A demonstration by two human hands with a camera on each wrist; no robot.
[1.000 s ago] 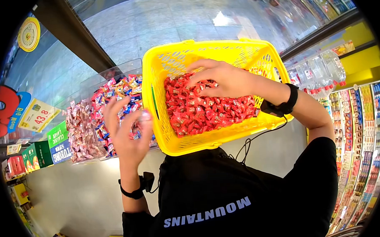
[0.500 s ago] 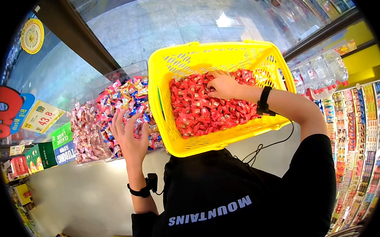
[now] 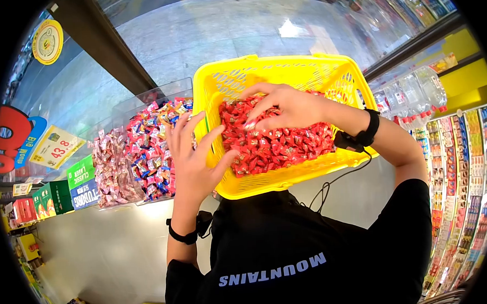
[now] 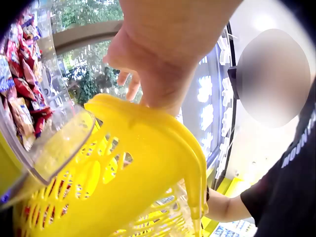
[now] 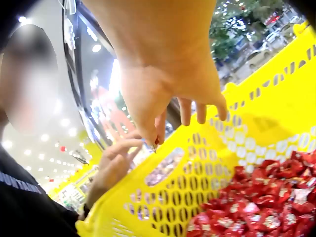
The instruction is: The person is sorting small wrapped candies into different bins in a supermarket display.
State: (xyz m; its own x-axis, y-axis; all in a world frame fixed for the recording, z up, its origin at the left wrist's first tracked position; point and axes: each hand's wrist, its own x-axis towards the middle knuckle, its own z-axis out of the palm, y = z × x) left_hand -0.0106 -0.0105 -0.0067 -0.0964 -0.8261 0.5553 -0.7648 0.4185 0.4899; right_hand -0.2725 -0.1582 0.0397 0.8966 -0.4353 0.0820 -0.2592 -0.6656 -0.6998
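Observation:
A yellow basket with perforated walls holds a heap of red wrapped candies. Above that heap in the head view is my right hand, thumb and index finger pinching a small wrapped candy. Only a red tip of its wrapper shows between the fingertips in the right wrist view. My left hand is raised at the basket's left end, fingers spread and loosely bent, holding nothing. From the left wrist, the hand overlaps the basket's rim.
Left of the basket, clear bins hold mixed colourful candies and pink-wrapped candies. Beyond them are beer cartons and a price sign. Clear bottles stand at the right. A cable hangs from my right wrist camera.
My right hand dipped into the red candies, then rose and moved left with a candy pinched. My left hand has shifted right and up, closer to the basket.

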